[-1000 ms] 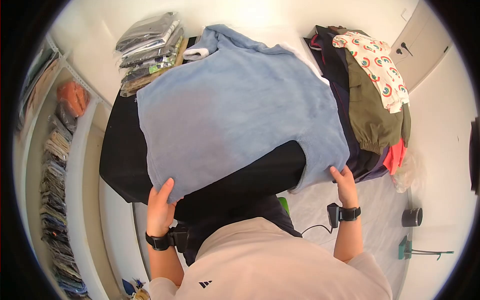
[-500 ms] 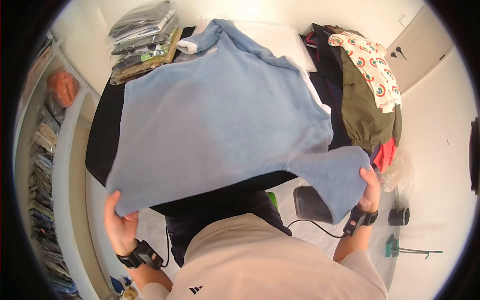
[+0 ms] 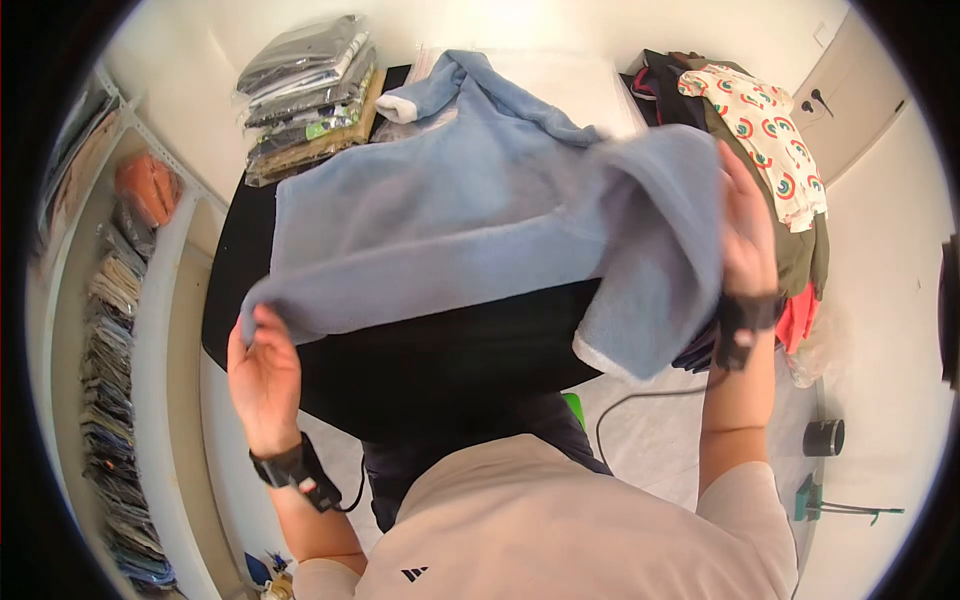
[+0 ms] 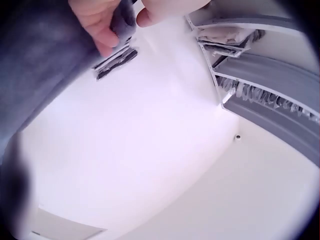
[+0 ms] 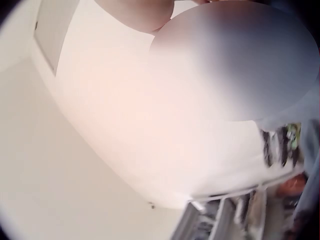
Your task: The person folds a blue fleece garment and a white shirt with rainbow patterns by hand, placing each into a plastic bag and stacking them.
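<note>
A blue fleece top (image 3: 400, 200) with pale cuffs is spread over the black table (image 3: 430, 370), its near edge lifted and folding back on itself. My left hand (image 3: 266, 375) pinches the hem's left corner; in the left wrist view thumb and fingers (image 4: 106, 42) close on the fabric. At the right, my right hand (image 3: 748, 230) holds up the near sleeve side, which bends over in a blurred loop, and a pale-edged cuff hangs below. In the right wrist view most of that hand is out of frame.
Bagged, folded clothes (image 3: 310, 95) are stacked at the back left. At the right lie an olive garment (image 3: 810, 265) and a white rainbow-print garment (image 3: 765, 135). A shelf (image 3: 165, 330) with packed clothes runs along the left. A black bin (image 3: 824, 437) stands on the floor.
Both hands first spread apart, pulling the near edge outward, then rose away from the body. The right hand went higher, and the hem and sleeve now fold over the top.
</note>
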The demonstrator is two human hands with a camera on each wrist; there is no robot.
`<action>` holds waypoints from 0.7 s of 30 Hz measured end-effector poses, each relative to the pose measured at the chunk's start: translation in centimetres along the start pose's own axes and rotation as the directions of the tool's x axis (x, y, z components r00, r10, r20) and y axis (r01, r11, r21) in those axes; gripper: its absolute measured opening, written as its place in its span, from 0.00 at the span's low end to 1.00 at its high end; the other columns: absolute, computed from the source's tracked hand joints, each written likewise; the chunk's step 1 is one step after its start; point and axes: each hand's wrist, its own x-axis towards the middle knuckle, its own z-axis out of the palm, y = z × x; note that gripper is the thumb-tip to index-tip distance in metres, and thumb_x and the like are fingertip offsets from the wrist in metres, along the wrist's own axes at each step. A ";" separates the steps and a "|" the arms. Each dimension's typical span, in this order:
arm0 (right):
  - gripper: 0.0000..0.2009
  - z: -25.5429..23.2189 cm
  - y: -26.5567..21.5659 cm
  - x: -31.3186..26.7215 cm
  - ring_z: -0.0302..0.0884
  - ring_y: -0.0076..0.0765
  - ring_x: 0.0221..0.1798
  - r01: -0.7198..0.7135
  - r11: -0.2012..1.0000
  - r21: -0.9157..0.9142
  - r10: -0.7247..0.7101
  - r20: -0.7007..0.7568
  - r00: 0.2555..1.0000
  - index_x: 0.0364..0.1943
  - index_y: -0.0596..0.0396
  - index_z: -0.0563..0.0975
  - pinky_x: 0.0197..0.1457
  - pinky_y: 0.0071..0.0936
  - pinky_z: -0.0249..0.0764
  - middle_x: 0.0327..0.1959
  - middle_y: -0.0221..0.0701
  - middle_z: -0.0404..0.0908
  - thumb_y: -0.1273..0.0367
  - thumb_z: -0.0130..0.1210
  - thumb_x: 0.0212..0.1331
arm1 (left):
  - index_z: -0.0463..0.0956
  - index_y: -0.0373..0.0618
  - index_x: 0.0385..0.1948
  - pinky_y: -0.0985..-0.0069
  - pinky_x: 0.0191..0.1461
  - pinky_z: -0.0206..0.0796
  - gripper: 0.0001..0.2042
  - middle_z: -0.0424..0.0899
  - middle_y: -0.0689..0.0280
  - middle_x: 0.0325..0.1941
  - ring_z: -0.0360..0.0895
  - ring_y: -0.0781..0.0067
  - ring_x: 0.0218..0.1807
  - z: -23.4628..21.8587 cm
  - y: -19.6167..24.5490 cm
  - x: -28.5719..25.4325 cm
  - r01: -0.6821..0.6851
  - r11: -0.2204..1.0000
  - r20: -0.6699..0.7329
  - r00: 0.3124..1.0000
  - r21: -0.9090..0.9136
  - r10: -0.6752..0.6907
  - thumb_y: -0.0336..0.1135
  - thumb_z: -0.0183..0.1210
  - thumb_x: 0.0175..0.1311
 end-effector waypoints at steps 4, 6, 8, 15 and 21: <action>0.19 2.0 3.0 -1.4 0.71 0.32 0.56 -0.014 0.953 -0.304 -0.055 -0.219 0.974 0.54 0.59 0.69 0.61 0.29 0.62 0.53 0.36 0.74 0.62 0.51 0.62 | 0.53 0.30 0.63 0.77 0.55 0.68 0.25 0.68 0.47 0.59 0.72 0.67 0.54 3.8 -3.6 0.3 -0.173 0.828 -0.184 0.932 0.533 0.313 0.33 0.47 0.67; 0.19 1.8 4.3 -3.8 0.72 0.24 0.47 -0.063 0.730 -0.681 -0.127 -0.225 0.966 0.52 0.58 0.70 0.52 0.22 0.65 0.44 0.30 0.76 0.60 0.52 0.61 | 0.54 0.31 0.63 0.78 0.54 0.67 0.25 0.69 0.49 0.58 0.73 0.69 0.51 2.5 -2.6 -1.3 -0.237 0.701 -0.054 0.929 0.673 0.367 0.33 0.48 0.66; 0.19 0.2 5.0 -6.1 0.71 0.20 0.39 -0.186 0.570 -0.800 -0.069 -0.273 0.960 0.49 0.58 0.71 0.43 0.19 0.67 0.37 0.26 0.76 0.59 0.54 0.61 | 0.59 0.35 0.60 0.81 0.49 0.67 0.22 0.72 0.54 0.53 0.73 0.74 0.45 1.8 -1.9 -2.6 -0.322 0.497 0.089 0.896 0.806 0.435 0.30 0.49 0.65; 0.10 2.0 3.6 -7.9 0.67 0.15 0.25 -0.178 0.206 -0.962 0.222 -0.131 0.966 0.30 0.61 0.77 0.29 0.18 0.66 0.18 0.23 0.70 0.68 0.60 0.50 | 0.65 0.38 0.52 0.82 0.46 0.65 0.14 0.76 0.62 0.43 0.73 0.77 0.41 0.6 -0.3 -3.5 -0.277 0.310 0.084 0.853 0.909 0.515 0.29 0.49 0.66; 0.19 7.5 -2.2 -0.5 0.72 0.24 0.52 0.333 0.858 -0.392 -0.244 0.260 0.934 0.54 0.58 0.69 0.58 0.24 0.66 0.52 0.32 0.74 0.62 0.50 0.65 | 0.66 0.43 0.53 0.82 0.47 0.61 0.14 0.76 0.65 0.45 0.71 0.78 0.45 3.4 -2.2 -0.1 -0.190 -0.050 0.193 0.883 0.981 0.427 0.29 0.49 0.66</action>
